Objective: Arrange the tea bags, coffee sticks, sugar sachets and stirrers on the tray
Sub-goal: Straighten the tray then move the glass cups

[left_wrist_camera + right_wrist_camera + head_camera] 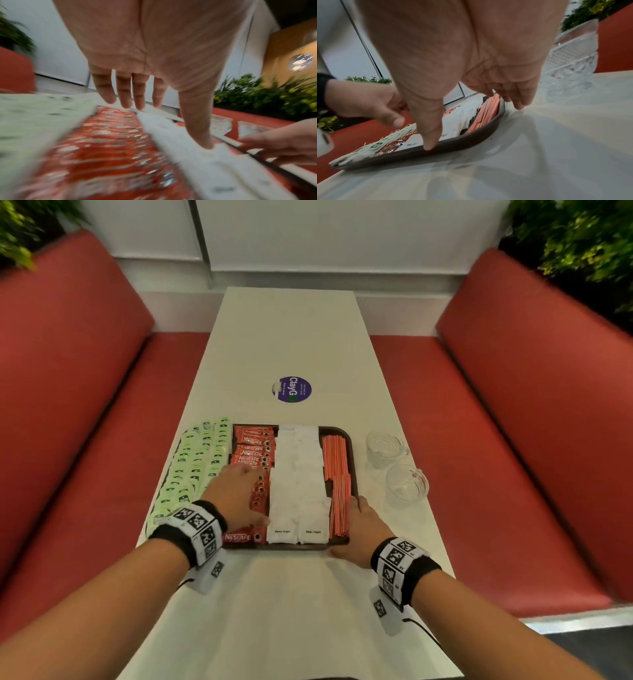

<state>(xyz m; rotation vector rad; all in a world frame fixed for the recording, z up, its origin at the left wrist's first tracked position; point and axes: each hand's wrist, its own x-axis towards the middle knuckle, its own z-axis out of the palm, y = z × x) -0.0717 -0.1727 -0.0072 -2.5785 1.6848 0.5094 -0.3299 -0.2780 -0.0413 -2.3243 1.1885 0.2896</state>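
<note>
A dark brown tray [291, 546] lies on the white table. From left to right it carries green tea bags [195, 467] that overlap its left edge, red coffee sticks [253, 446], white sugar sachets [298, 474] and orange stirrers [337, 467]. My left hand [236, 494] is spread flat over the coffee sticks [106, 142], fingers straight, with the thumb [204, 140] on the sugar sachets [197, 162]. My right hand [363, 525] sits at the tray's front right corner. Its thumb [429, 146] touches the front rim [462, 140] and its fingers [518, 102] lie along the right rim beside the stirrers [488, 111].
Two clear glass cups [383, 448] [407, 484] stand just right of the tray, close to my right hand. A round purple sticker [292, 389] marks the table beyond the tray. Red benches [513, 440] flank the narrow table, with plants behind them.
</note>
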